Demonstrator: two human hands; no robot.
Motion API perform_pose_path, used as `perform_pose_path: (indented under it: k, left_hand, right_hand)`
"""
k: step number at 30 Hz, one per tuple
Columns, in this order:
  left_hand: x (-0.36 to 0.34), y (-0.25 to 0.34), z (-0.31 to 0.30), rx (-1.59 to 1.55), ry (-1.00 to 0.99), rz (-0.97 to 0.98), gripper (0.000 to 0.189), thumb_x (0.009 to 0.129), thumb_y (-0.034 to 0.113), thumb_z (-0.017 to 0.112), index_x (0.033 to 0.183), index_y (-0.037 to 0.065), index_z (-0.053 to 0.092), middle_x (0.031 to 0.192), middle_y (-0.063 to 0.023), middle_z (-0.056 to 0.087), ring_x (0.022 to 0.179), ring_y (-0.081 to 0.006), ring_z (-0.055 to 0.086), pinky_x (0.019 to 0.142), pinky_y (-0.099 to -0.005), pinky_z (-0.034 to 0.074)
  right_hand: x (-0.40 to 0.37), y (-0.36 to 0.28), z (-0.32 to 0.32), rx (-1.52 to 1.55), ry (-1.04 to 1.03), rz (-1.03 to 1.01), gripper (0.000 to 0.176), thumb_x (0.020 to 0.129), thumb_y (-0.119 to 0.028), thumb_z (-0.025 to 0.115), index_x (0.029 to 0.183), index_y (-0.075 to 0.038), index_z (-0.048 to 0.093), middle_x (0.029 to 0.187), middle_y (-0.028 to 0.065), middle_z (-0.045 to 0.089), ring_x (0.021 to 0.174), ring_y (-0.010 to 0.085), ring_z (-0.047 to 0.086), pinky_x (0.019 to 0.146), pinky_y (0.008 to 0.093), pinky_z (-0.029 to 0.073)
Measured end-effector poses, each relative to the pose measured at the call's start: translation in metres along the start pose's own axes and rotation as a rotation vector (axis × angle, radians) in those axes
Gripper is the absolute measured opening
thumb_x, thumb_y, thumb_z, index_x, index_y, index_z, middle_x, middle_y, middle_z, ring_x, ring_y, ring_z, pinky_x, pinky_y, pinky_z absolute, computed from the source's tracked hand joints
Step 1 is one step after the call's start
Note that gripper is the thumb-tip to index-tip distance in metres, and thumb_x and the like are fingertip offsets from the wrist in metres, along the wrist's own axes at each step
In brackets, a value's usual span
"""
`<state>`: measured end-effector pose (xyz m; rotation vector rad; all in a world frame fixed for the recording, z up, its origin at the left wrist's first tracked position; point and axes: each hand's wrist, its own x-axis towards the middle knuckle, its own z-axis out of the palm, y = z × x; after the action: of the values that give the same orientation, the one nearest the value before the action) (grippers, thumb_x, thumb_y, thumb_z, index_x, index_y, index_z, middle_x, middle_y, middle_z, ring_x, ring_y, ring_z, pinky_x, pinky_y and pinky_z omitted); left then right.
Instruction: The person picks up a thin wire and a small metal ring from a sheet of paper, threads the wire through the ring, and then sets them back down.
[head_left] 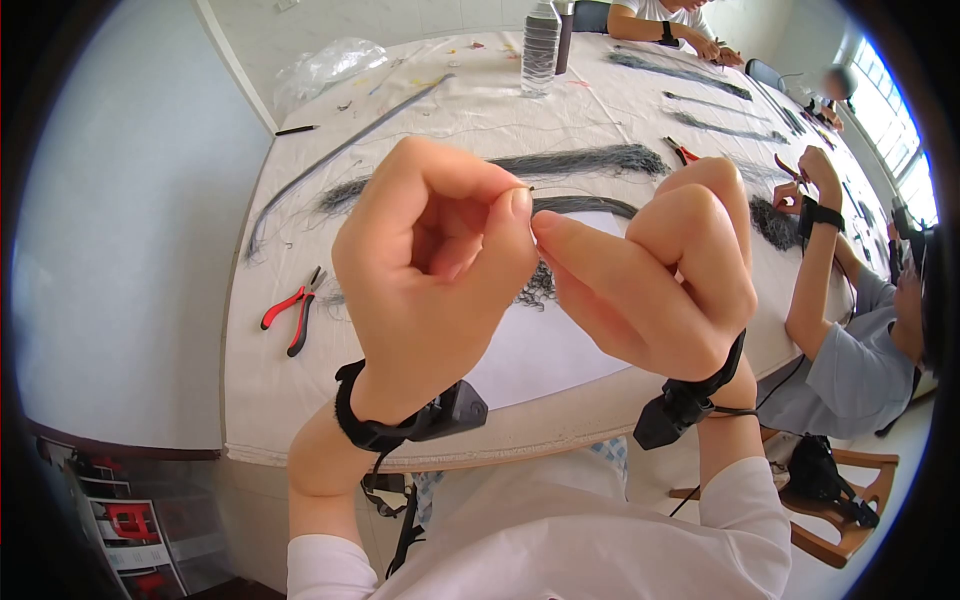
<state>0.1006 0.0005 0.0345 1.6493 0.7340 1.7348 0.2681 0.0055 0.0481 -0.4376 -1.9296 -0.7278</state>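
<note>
A thin dark strand (pixel 533 188) shows at the pinched thumb and forefinger of the left hand (pixel 430 240), up above a white sheet (pixel 545 345); the right hand (pixel 665 265) is pinched closed just beside it, on what I can't tell. Beneath them lie small dark curls (pixel 538 288), then a grey wire bundle (pixel 575 162) beyond, with red-and-black pliers (pixel 306 294) off left on the cloth-covered table (pixel 270 400).
</note>
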Motion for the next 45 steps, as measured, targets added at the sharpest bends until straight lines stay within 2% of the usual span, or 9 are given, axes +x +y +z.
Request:
perform_pose_path:
  k: [2, 8, 12, 15, 19, 25, 31, 37, 45]
  left_hand:
    - [0.002, -0.001, -0.001, 0.286, -0.026, 0.204, 0.013, 0.082, -0.005, 0.063, 0.081, 0.005, 0.055, 0.073, 0.0056, 0.047, 0.056, 0.0002, 0.032, 0.049, -0.0154, 0.026]
    - [0.007, 0.003, -0.003, 0.417, -0.129, 0.397, 0.017, 0.072, -0.011, 0.065, 0.078, 0.003, 0.058, 0.072, 0.0026, 0.048, 0.053, -0.0016, 0.031, 0.046, -0.0171, 0.023]
    - [0.01, 0.005, -0.005, 0.398, -0.204, 0.44, 0.019, 0.068, -0.013, 0.064, 0.078, 0.002, 0.059, 0.073, 0.0018, 0.049, 0.051, -0.0023, 0.03, 0.046, -0.0178, 0.022]
    - [0.009, 0.011, -0.005, 0.378, -0.27, 0.404, 0.017, 0.07, -0.012, 0.064, 0.079, 0.002, 0.06, 0.074, 0.0004, 0.051, 0.052, -0.0028, 0.032, 0.046, -0.0178, 0.023]
    - [0.008, 0.011, -0.007, 0.318, -0.264, 0.32, 0.012, 0.074, -0.008, 0.062, 0.08, 0.002, 0.06, 0.078, -0.002, 0.053, 0.054, -0.0035, 0.036, 0.047, -0.0176, 0.026]
    - [0.008, 0.01, -0.008, 0.314, -0.223, 0.367, 0.009, 0.078, -0.006, 0.06, 0.084, 0.002, 0.059, 0.082, -0.0018, 0.053, 0.057, -0.0028, 0.037, 0.049, -0.017, 0.027]
    - [0.006, 0.009, -0.006, 0.355, -0.115, 0.396, 0.009, 0.081, -0.006, 0.061, 0.084, 0.002, 0.059, 0.082, -0.0007, 0.052, 0.058, -0.0019, 0.038, 0.05, -0.0163, 0.027]
    - [0.005, 0.008, -0.008, 0.37, -0.076, 0.408, 0.01, 0.082, -0.005, 0.064, 0.085, 0.003, 0.059, 0.083, 0.0, 0.052, 0.058, -0.0016, 0.039, 0.05, -0.0161, 0.028]
    - [0.004, 0.008, -0.005, 0.403, -0.045, 0.415, 0.01, 0.082, -0.006, 0.064, 0.086, 0.003, 0.06, 0.084, 0.0001, 0.053, 0.058, -0.0012, 0.04, 0.05, -0.0159, 0.028]
  right_hand:
    - [0.002, -0.003, -0.004, -0.027, 0.001, 0.011, 0.041, 0.04, 0.002, 0.077, 0.079, -0.012, 0.074, 0.071, -0.0008, 0.032, 0.063, 0.0171, 0.037, 0.051, 0.026, 0.028]
    - [0.004, 0.003, -0.015, -0.08, -0.024, 0.008, 0.039, 0.044, 0.003, 0.076, 0.08, -0.01, 0.073, 0.071, -0.0007, 0.032, 0.063, 0.0166, 0.036, 0.051, 0.0273, 0.028]
    - [0.006, 0.013, -0.015, 0.052, -0.002, 0.149, 0.029, 0.054, 0.004, 0.077, 0.081, -0.007, 0.073, 0.07, 0.0006, 0.037, 0.061, 0.0151, 0.037, 0.053, 0.027, 0.029]
    - [0.006, 0.016, -0.011, 0.395, -0.124, 0.435, 0.024, 0.064, 0.004, 0.074, 0.087, -0.002, 0.07, 0.075, 0.0027, 0.047, 0.067, 0.0133, 0.041, 0.057, 0.0242, 0.031]
    - [-0.002, 0.024, -0.001, 0.607, -0.126, 0.513, 0.021, 0.066, 0.006, 0.071, 0.086, 0.0, 0.068, 0.075, 0.003, 0.048, 0.069, 0.0121, 0.042, 0.059, 0.0225, 0.032]
    - [-0.002, 0.026, 0.002, 0.678, -0.187, 0.403, 0.019, 0.062, 0.007, 0.066, 0.079, 0.001, 0.065, 0.073, 0.0046, 0.048, 0.065, 0.0147, 0.041, 0.057, 0.0246, 0.03]
    - [-0.002, 0.019, 0.011, 0.497, 0.004, 0.127, 0.023, 0.052, 0.007, 0.067, 0.073, -0.003, 0.065, 0.064, 0.0014, 0.039, 0.058, 0.0164, 0.034, 0.051, 0.0283, 0.024]
    - [-0.004, 0.01, 0.013, 0.313, 0.084, 0.008, 0.04, 0.044, 0.008, 0.07, 0.082, -0.006, 0.071, 0.065, -0.0008, 0.031, 0.057, 0.0165, 0.034, 0.049, 0.0283, 0.026]
    - [-0.004, 0.006, 0.009, 0.286, 0.044, -0.025, 0.043, 0.041, -0.003, 0.074, 0.084, -0.005, 0.073, 0.066, 0.0, 0.029, 0.056, 0.0158, 0.034, 0.047, 0.0281, 0.027]
